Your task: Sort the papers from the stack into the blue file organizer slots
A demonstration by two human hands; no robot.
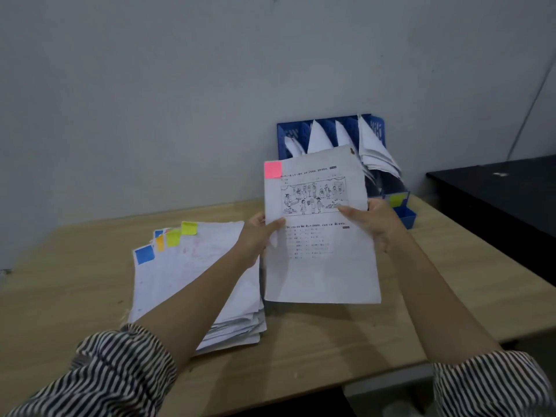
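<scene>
Head camera view. A pale wooden bench (pixel 346 350) stands against a plain grey wall (pixel 150 100). Its near edge runs across the bottom of the view, and its right edge slants away toward 2 o'clock. Beyond that right edge, across a narrow gap, sits a black table (pixel 496 191).

The bare wood at 9 o'clock and along the near edge gives the most open room.

At the centre, a person holds up one sheet of paper (pixel 320 266) with a pink sticky tab (pixel 273 169) at its top left corner. The left hand (pixel 260 233) grips the sheet's left edge, thumb on the front. The right hand (pixel 377 219) grips its right edge, fingers (pixel 350 210) lying across the printed drawing. Both forearms come out of rolled striped sleeves (pixel 120 365).

At 8 o'clock from the sheet, a thick stack of papers (pixel 192 281) lies on the bench, with blue, orange and yellow tabs fanned along its top left. The left forearm crosses over it.

At 12 o'clock, behind the raised sheet and against the wall, stands the blue file organizer (pixel 379 130). White papers lean in its slots. The sheet hides its lower front. A yellow tab (pixel 396 200) shows at its right.
</scene>
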